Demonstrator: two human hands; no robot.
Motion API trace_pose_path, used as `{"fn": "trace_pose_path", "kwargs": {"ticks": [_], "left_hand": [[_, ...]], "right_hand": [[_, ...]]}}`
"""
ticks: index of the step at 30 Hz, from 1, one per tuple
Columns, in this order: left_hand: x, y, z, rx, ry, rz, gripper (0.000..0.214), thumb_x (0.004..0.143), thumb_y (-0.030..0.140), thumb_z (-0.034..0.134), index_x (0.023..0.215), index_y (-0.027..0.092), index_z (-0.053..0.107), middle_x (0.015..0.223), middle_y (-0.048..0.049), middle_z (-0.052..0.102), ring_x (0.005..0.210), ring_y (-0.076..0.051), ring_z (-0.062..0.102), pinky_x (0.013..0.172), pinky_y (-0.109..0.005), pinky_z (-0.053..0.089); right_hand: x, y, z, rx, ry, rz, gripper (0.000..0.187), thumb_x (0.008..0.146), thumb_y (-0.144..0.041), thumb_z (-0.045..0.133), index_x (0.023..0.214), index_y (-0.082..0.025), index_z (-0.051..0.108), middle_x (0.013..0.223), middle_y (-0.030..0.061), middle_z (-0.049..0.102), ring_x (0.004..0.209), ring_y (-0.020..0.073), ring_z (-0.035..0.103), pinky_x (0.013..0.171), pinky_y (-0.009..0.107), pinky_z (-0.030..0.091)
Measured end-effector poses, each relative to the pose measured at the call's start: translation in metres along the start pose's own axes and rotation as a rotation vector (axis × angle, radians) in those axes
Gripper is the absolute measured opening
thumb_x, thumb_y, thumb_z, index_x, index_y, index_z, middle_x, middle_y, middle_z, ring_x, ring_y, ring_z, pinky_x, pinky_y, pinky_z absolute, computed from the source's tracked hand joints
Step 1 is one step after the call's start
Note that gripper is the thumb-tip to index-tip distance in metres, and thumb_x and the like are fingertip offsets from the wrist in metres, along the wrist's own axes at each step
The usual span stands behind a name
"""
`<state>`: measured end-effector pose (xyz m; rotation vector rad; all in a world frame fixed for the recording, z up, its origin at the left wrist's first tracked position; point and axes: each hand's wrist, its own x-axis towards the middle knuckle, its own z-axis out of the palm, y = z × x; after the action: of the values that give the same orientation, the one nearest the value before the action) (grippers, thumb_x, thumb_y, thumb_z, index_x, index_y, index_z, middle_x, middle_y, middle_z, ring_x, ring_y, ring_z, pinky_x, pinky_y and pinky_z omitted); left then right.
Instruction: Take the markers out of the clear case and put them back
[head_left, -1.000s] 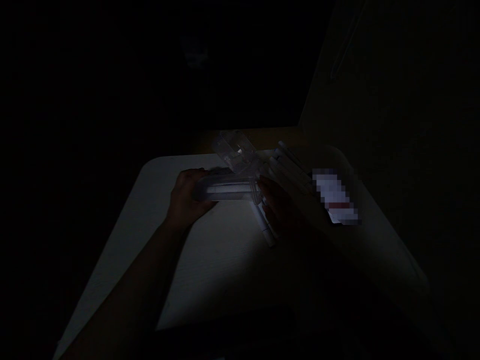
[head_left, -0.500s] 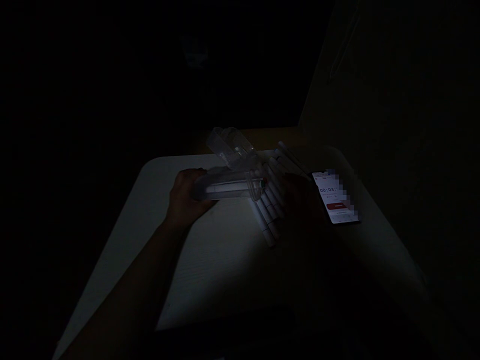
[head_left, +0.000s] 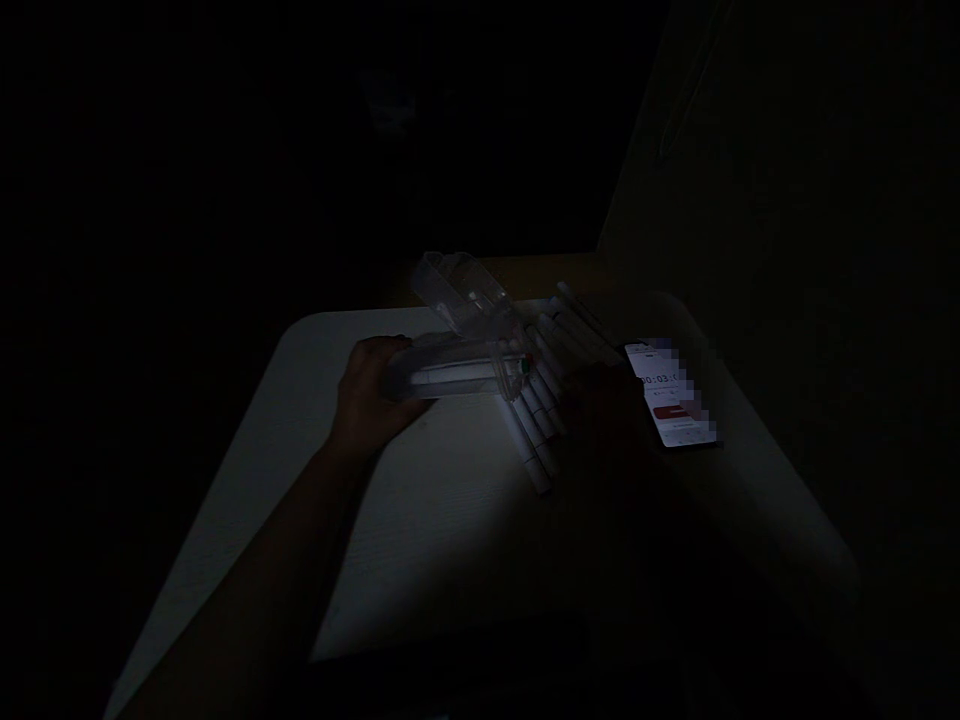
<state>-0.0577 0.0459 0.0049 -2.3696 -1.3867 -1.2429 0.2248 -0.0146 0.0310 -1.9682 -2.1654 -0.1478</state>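
The scene is very dark. My left hand (head_left: pixel 371 395) grips the left end of a clear plastic case (head_left: pixel 457 375) lying on its side on the white table (head_left: pixel 420 520), with its lid (head_left: pixel 461 290) hinged open at the back. At least one white marker lies inside the case. Several white markers (head_left: pixel 536 420) lie in a loose row just right of the case mouth. My right hand (head_left: pixel 604 405) is a dim shape over the right side of these markers, and its fingers cannot be made out.
A phone (head_left: pixel 671 395) with a lit timer screen lies on the table right of the markers. A wall or panel rises at the right. The surroundings beyond the table are black.
My right hand has drawn back from the mouth of the case to the right, over the loose markers. The left hand and the case have stayed in place.
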Motion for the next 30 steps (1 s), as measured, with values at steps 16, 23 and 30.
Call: {"fn": "trace_pose_path", "kwargs": {"ticks": [16,23,30], "left_hand": [[0.001,0.000,0.001,0.019,0.011,0.043,0.061,0.060,0.043,0.073,0.113,0.023,0.050,0.107,-0.0067,0.058,0.101,-0.023,0.056,0.085,-0.037,0.048],[0.001,0.002,0.001,0.009,-0.010,-0.021,0.059,0.060,0.045,0.072,0.111,0.025,0.051,0.108,-0.0059,0.057,0.101,-0.024,0.055,0.085,-0.039,0.048],[0.001,0.004,0.001,0.022,-0.010,0.003,0.062,0.061,0.043,0.074,0.114,0.020,0.051,0.109,-0.0073,0.057,0.102,-0.022,0.055,0.087,-0.037,0.047]], "right_hand": [[-0.002,-0.008,-0.024,-0.034,-0.179,0.100,0.031,0.087,-0.029,0.043,0.109,-0.019,0.062,0.106,0.0120,0.064,0.097,0.0228,0.055,0.082,0.037,0.036],[-0.003,-0.008,-0.027,-0.037,-0.216,0.117,0.029,0.086,-0.029,0.044,0.104,-0.018,0.063,0.100,0.0116,0.065,0.095,0.0215,0.056,0.083,0.036,0.034],[0.000,-0.006,-0.023,-0.015,-0.186,0.145,0.030,0.087,-0.029,0.042,0.106,-0.016,0.062,0.097,0.0107,0.067,0.093,0.0193,0.056,0.085,0.037,0.033]]}}
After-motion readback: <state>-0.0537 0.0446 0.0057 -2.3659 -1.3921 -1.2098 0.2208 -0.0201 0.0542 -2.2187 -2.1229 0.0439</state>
